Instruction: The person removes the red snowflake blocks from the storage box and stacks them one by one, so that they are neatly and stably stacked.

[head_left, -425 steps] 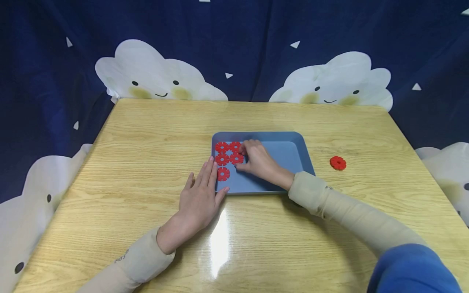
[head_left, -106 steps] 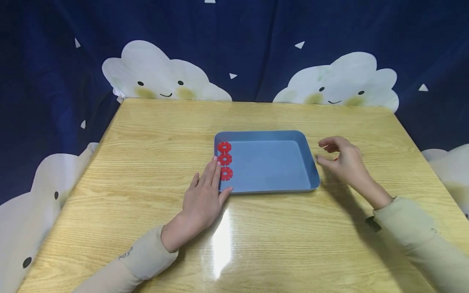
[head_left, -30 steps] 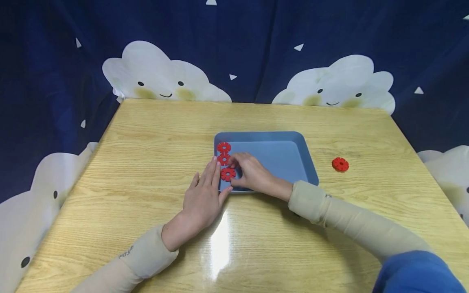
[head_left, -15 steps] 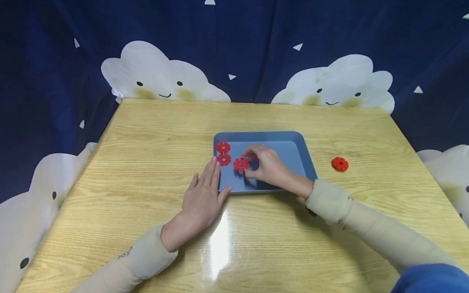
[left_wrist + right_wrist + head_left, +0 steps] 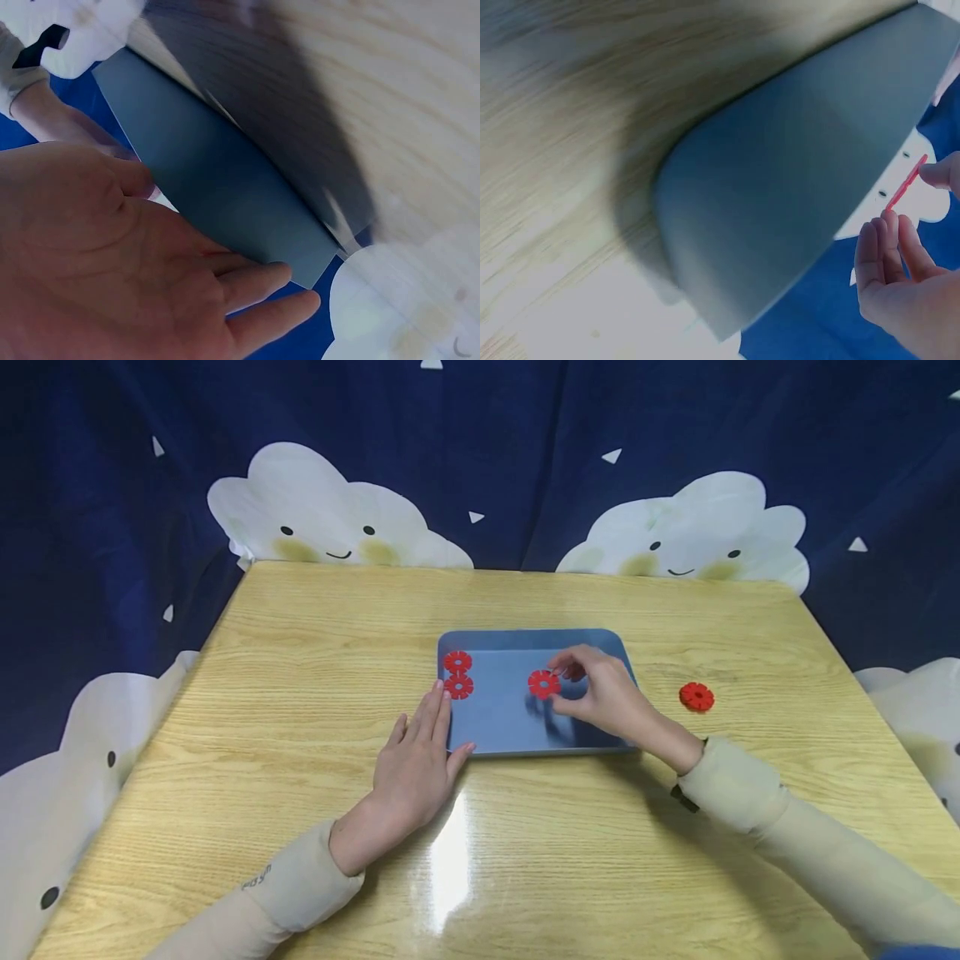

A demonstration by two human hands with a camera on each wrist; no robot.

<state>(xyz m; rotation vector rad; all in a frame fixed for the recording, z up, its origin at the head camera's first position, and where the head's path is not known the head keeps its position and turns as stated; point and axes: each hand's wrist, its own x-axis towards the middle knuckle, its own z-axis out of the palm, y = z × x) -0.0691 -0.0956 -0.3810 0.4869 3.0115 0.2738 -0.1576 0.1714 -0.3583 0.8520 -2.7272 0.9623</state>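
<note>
My right hand (image 5: 611,697) pinches a red notched plastic disc (image 5: 536,685) by its edge, between thumb and fingers. It is held above the blue tray (image 5: 502,735). In the right wrist view the same disc (image 5: 906,184) appears edge-on, raised over the tray's rim. Two more red discs lie one behind the other along the tray's left side, the far disc (image 5: 451,662) and the near disc (image 5: 453,692). My left hand (image 5: 412,768) rests with straight fingers against the tray's left wall, thumb by its front left corner.
On the wooden table (image 5: 315,643), right of the tray, lies a small pile of red discs (image 5: 690,697). A dark blue curtain (image 5: 510,460) with white clouds hangs behind the table's far edge.
Over the last second my right hand lifted the front disc from the left column and carried it rightward. Several discs stood in the tray 14 seconds ago; two lie there now. Left hand stays.
</note>
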